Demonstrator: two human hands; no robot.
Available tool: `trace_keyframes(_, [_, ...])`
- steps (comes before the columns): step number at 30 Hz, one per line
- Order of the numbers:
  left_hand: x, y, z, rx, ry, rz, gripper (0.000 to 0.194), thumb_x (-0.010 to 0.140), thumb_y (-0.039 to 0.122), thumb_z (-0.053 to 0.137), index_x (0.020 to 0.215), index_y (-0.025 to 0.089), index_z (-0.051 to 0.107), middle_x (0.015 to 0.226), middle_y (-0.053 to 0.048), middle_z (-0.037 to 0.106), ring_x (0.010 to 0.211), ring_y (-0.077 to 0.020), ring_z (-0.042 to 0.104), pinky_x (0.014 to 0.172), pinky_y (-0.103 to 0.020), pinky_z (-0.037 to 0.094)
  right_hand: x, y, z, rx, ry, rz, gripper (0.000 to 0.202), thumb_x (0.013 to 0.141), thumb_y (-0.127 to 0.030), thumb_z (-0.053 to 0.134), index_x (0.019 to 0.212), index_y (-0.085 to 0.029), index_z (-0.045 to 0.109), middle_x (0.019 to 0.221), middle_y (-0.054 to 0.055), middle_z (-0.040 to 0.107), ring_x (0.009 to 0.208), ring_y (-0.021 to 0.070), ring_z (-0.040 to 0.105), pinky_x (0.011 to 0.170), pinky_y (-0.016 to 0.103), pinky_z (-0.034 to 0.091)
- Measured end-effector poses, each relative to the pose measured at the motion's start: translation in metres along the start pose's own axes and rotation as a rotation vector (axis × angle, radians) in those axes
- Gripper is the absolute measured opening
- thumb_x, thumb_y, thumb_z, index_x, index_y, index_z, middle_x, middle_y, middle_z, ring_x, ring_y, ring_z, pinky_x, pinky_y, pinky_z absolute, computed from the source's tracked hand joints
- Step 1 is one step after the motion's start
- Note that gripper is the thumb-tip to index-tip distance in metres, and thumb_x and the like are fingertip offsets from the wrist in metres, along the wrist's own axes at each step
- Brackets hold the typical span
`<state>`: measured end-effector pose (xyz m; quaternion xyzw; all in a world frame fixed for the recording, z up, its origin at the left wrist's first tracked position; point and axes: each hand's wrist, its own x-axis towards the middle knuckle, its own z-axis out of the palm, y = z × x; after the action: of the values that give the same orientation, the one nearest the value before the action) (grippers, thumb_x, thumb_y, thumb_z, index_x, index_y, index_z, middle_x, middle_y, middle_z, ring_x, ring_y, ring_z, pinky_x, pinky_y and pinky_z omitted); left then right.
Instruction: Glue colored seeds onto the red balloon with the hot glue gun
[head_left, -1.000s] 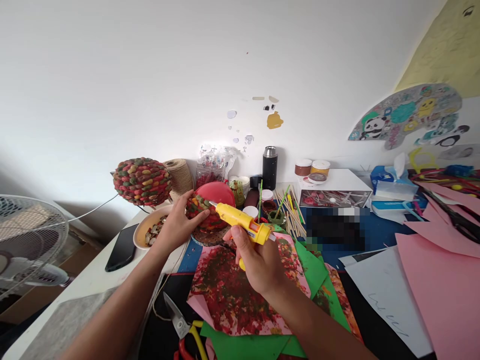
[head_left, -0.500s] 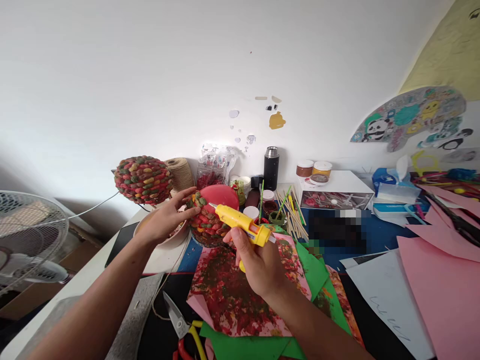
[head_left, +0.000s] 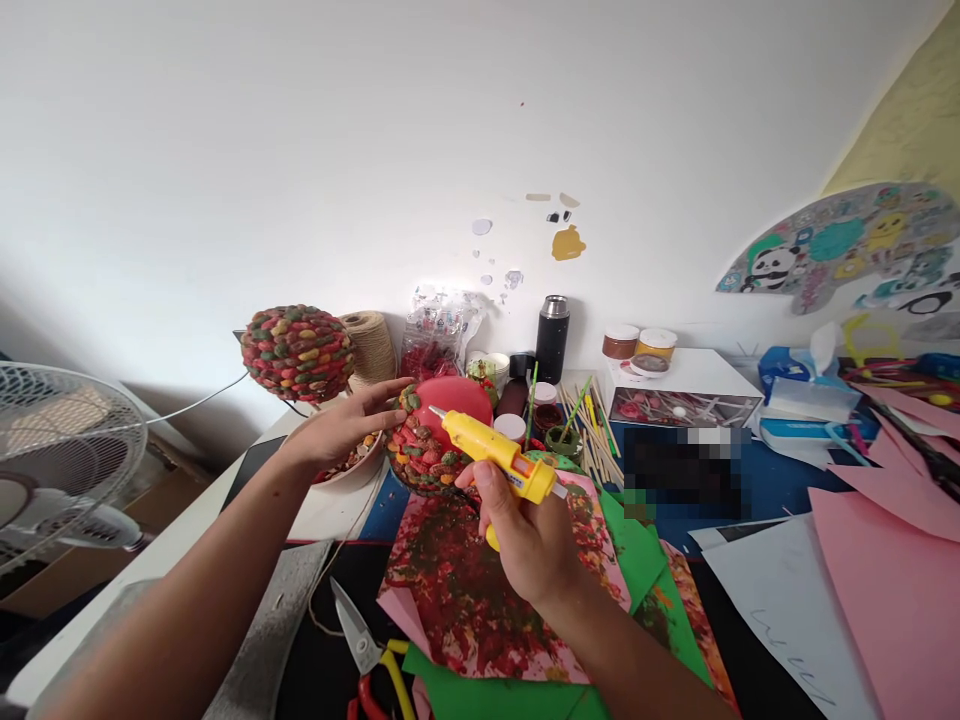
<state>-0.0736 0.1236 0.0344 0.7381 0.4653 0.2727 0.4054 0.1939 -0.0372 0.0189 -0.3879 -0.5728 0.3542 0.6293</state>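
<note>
A red balloon (head_left: 457,400) stands at the middle of the desk, its lower and left parts covered with painted shell-like pieces (head_left: 427,450) in red, green and orange. My left hand (head_left: 349,425) grips the balloon's left side, fingers stretched along the pieces near the top edge; some fingertips are partly hidden. In my right hand (head_left: 529,530) is a yellow glue gun (head_left: 499,455), held by its handle. Its nozzle points up and left, just in front of the bare red part. Under my right hand lies a paint-smeared pink sheet (head_left: 495,590).
A finished-looking covered ball (head_left: 298,352) stands left, beside a twine spool (head_left: 369,345) and a bowl (head_left: 352,465) of pieces. Open scissors (head_left: 364,640) lie in front. Behind are a black flask (head_left: 553,340), paint jars (head_left: 547,418) and sticks (head_left: 596,440). A fan (head_left: 67,460) stands far left.
The whole view has shifted slightly, moving things to the right. Both hands keep their grips, and the glue gun's nozzle stays near the balloon's red part.
</note>
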Motion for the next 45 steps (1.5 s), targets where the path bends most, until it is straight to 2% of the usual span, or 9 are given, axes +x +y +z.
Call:
trace_keyframes(8, [-0.018, 0.003, 0.01, -0.08, 0.144, 0.006, 0.083, 0.088, 0.069, 0.079, 0.158, 0.026, 0.063, 0.167, -0.014, 0.061, 0.149, -0.0389, 0.061, 0.12, -0.049, 0.054, -0.002, 0.006, -0.001, 0.031, 0.023, 0.055, 0.065, 0.106, -0.073, 0.059, 0.079, -0.018, 0.079, 0.052, -0.002, 0.056, 0.045, 0.0124, 0.051, 0.046, 0.024, 0.042])
trace_keyframes(14, [-0.037, 0.007, 0.023, -0.139, 0.662, 0.049, 0.053, 0.085, 0.063, 0.083, 0.12, 0.024, 0.08, 0.126, -0.01, 0.083, 0.113, -0.0295, 0.077, 0.097, -0.038, 0.062, -0.004, 0.013, 0.0, 0.077, 0.066, 0.099, 0.063, 0.105, -0.074, 0.061, 0.091, -0.017, 0.083, 0.052, -0.002, 0.056, 0.044, 0.0121, 0.053, 0.045, 0.022, 0.044])
trace_keyframes(18, [-0.048, 0.002, 0.035, -0.282, 0.859, 0.11, 0.037, 0.076, 0.049, 0.09, 0.101, 0.023, 0.079, 0.084, -0.001, 0.075, 0.077, -0.0201, 0.071, 0.07, -0.029, 0.058, -0.009, 0.016, 0.005, 0.03, 0.04, 0.097, 0.066, 0.105, -0.076, 0.059, 0.089, -0.017, 0.083, 0.051, -0.002, 0.055, 0.042, 0.012, 0.052, 0.043, 0.023, 0.043])
trace_keyframes(25, [-0.072, -0.004, 0.01, -0.318, 1.115, 0.251, 0.022, 0.081, 0.037, 0.091, 0.096, 0.024, 0.081, 0.085, -0.001, 0.077, 0.076, -0.017, 0.069, 0.074, -0.028, 0.059, -0.02, 0.025, 0.009, -0.076, -0.031, 0.055, 0.06, 0.11, -0.068, 0.057, 0.094, -0.017, 0.084, 0.054, -0.001, 0.059, 0.044, 0.0141, 0.056, 0.045, 0.024, 0.047])
trace_keyframes(28, [-0.079, -0.004, -0.012, -0.258, 1.05, 0.208, 0.026, 0.076, 0.039, 0.094, 0.094, 0.024, 0.083, 0.082, -0.002, 0.079, 0.076, -0.0194, 0.071, 0.075, -0.031, 0.061, -0.023, 0.03, 0.01, -0.127, -0.061, 0.016, 0.052, 0.112, -0.06, 0.058, 0.097, -0.018, 0.084, 0.056, -0.001, 0.061, 0.046, 0.0151, 0.058, 0.048, 0.025, 0.05])
trace_keyframes(33, [-0.077, -0.016, -0.044, 0.253, 0.582, 0.022, 0.039, 0.085, 0.062, 0.075, 0.097, 0.027, 0.087, 0.095, -0.007, 0.086, 0.09, -0.0313, 0.078, 0.088, -0.043, 0.063, -0.026, 0.035, 0.01, -0.135, -0.064, -0.06, 0.042, 0.114, -0.05, 0.059, 0.098, -0.02, 0.083, 0.06, -0.001, 0.059, 0.048, 0.0167, 0.057, 0.047, 0.027, 0.048])
trace_keyframes(36, [-0.071, -0.03, -0.053, 0.589, 0.392, -0.017, 0.036, 0.09, 0.056, 0.064, 0.094, 0.028, 0.087, 0.101, -0.01, 0.086, 0.091, -0.0357, 0.078, 0.09, -0.047, 0.061, -0.027, 0.035, 0.01, -0.16, -0.111, -0.122, 0.034, 0.113, -0.043, 0.061, 0.101, -0.022, 0.083, 0.06, -0.001, 0.059, 0.046, 0.0164, 0.051, 0.044, 0.027, 0.045])
trace_keyframes(39, [-0.064, -0.044, -0.053, 0.785, 0.315, -0.043, 0.036, 0.093, 0.044, 0.056, 0.102, 0.029, 0.087, 0.108, -0.012, 0.086, 0.098, -0.0371, 0.078, 0.089, -0.045, 0.06, -0.025, 0.031, 0.011, -0.211, -0.134, -0.216, 0.025, 0.112, -0.036, 0.063, 0.102, -0.025, 0.083, 0.065, 0.0, 0.063, 0.045, 0.0156, 0.051, 0.045, 0.028, 0.046])
trace_keyframes(45, [-0.046, -0.063, -0.043, 0.818, 0.281, -0.053, 0.034, 0.09, 0.035, 0.058, 0.106, 0.028, 0.087, 0.12, -0.012, 0.084, 0.11, -0.0374, 0.076, 0.096, -0.043, 0.058, -0.018, 0.014, 0.013, -0.24, -0.183, -0.262, 0.021, 0.11, -0.031, 0.063, 0.099, -0.027, 0.081, 0.076, 0.003, 0.074, 0.056, 0.0187, 0.064, 0.058, 0.031, 0.056])
